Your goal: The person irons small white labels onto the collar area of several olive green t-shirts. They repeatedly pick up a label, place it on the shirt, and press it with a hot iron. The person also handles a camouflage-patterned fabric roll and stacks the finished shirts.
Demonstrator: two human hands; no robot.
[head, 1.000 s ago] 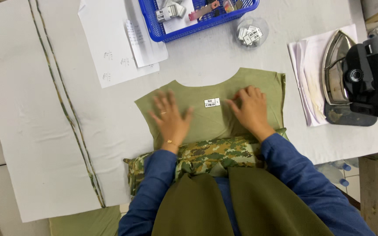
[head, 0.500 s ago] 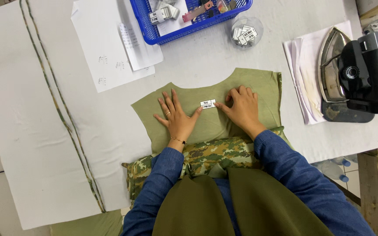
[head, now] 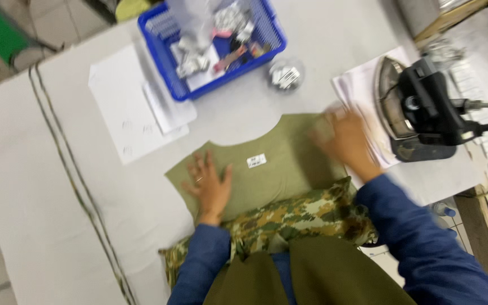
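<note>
Starting at your left, the table (head: 40, 169) under its pale cover carries a dark double seam line (head: 80, 186) running down its length, and beside that lie white paper sheets (head: 125, 107).

Your left hand (head: 209, 183) rests flat and open, fingers spread, on the left part of the olive fabric panel (head: 278, 169). It presses the cloth down and grips nothing. The panel lies spread on the table with its curved neckline edge facing away from you, and it looks smooth where the hand holds it. A small white label (head: 256, 161) sits on the panel just right of that hand, apparently in place on the cloth; whether it is fixed there cannot be told.

Above, well apart from the panel, a blue plastic basket (head: 159, 51) holds small parts, and a small clear cup of clips (head: 285, 75) stands just beside it.

A camouflage-print fabric (head: 289, 217) lies bunched at the near edge, touching the panel.

Your right hand (head: 343, 138) is blurred at the panel's right edge, near the iron (head: 419, 110); I cannot tell if it is open or closed. The iron rests on a white cloth (head: 357, 90), untouched, so judging from that, any pressing of this panel seems not yet done.
</note>
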